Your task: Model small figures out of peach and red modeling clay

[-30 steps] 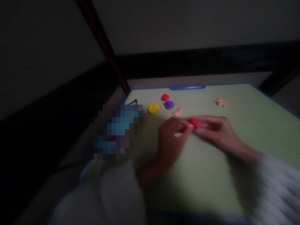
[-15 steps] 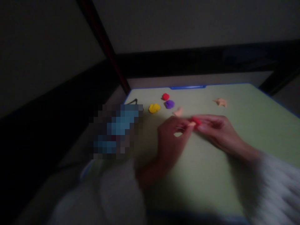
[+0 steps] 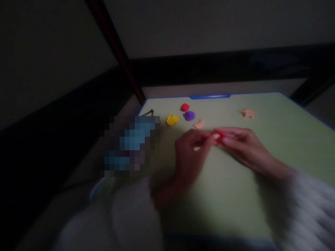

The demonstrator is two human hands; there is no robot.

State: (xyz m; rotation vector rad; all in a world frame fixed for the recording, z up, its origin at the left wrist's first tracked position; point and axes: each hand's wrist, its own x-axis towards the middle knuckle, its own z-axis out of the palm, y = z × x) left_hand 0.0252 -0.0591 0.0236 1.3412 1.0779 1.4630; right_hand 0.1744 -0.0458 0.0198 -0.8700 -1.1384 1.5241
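Over the middle of the table, the fingertips of my left hand (image 3: 190, 153) and my right hand (image 3: 246, 146) meet in a pinch. Between them is a small piece of red modelling clay (image 3: 220, 134) with a peach-coloured bit of clay (image 3: 216, 136) against it. Both hands are closed on this piece, and fingers cover part of it. Just beyond my left hand lies a curved peach clay piece (image 3: 199, 124). Farther back are a yellow clay lump (image 3: 172, 120), a purple lump (image 3: 190, 115) and a red lump (image 3: 185, 107).
A peach clay figure with several points (image 3: 247, 113) lies at the back right of the pale green tabletop (image 3: 222, 195), which has a blue rim and a blue strip (image 3: 209, 97) at its far edge. A blurred-out bluish object (image 3: 137, 136) stands at the left edge.
The red clay between my fingertips has turned slightly, and more of its red surface shows. My left hand has shifted a little to the left. The lumps on the table lie as before.
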